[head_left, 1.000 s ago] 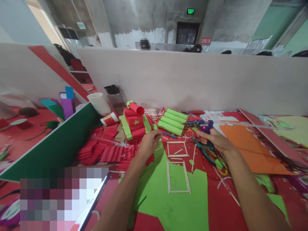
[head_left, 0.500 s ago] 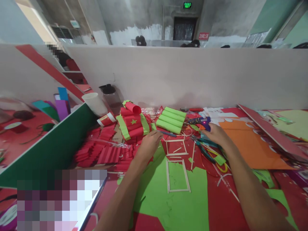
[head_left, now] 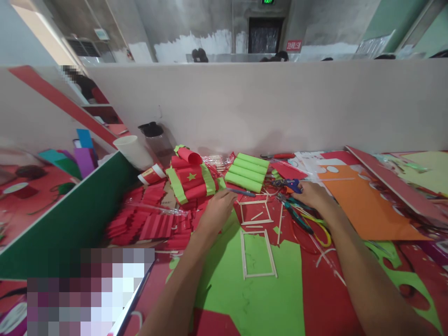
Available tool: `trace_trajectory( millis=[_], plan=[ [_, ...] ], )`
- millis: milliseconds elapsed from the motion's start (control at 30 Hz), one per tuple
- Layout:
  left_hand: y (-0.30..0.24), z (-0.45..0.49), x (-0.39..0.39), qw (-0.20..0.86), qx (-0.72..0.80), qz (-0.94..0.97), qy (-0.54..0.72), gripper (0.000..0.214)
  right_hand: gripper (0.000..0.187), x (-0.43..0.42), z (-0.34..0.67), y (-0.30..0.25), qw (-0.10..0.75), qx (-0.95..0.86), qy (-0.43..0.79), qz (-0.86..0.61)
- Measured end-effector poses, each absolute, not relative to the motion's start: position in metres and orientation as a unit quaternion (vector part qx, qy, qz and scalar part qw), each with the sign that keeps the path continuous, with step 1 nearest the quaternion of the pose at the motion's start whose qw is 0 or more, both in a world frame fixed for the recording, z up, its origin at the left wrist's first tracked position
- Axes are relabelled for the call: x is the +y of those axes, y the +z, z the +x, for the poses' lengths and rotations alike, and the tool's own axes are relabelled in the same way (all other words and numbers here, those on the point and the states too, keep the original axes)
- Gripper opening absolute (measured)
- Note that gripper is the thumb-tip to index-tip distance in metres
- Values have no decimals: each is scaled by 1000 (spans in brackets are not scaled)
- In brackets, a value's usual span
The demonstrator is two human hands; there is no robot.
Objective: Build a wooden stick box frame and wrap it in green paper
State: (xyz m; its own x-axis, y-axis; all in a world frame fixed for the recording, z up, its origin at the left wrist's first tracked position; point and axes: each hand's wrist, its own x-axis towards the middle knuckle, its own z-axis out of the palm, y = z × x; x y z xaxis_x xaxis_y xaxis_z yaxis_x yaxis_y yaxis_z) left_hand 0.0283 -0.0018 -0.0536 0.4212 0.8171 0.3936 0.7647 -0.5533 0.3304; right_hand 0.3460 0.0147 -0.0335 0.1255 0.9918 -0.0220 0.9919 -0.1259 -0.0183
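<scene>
My left hand (head_left: 219,207) hovers left of the stick frames, its fingers pinched together. Whatever lies between its fingertips is too small to make out. Just beyond them is a dark slim pen-like tool (head_left: 244,192). My right hand (head_left: 314,195) has its fingers closed at the back of a blue glue gun (head_left: 291,185), whose nozzle points left. Between my arms, a rectangular frame of pale sticks (head_left: 242,254) lies on green paper (head_left: 217,289). Farther back sits a smaller stick frame (head_left: 254,203) with a loose stick inside. Green-handled pliers (head_left: 297,216) lie below my right hand.
Green paper rolls (head_left: 247,172) and a red-and-green paper model with a star (head_left: 192,179) stand behind. Folded red paper strips (head_left: 157,225) are piled left, beside a green board (head_left: 77,212). Orange card (head_left: 364,200) lies right. A white partition (head_left: 245,107) closes the back.
My right hand and the glue gun have lowered slightly, and the gun's red light no longer shows. The left hand stays nearly still. The camera view has shifted a little.
</scene>
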Motion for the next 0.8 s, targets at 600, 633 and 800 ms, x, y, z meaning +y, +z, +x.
trace_trajectory(
  millis=[600,633,800],
  plan=[
    [-63,28,2,45,454,853,253,28,28,12,349,-32,22,662,-5,749],
    [-64,29,2,48,453,853,256,28,28,12,349,-33,20,661,-7,750],
    [-65,31,3,61,452,848,272,28,30,13,351,-34,30,663,-13,748]
  ],
)
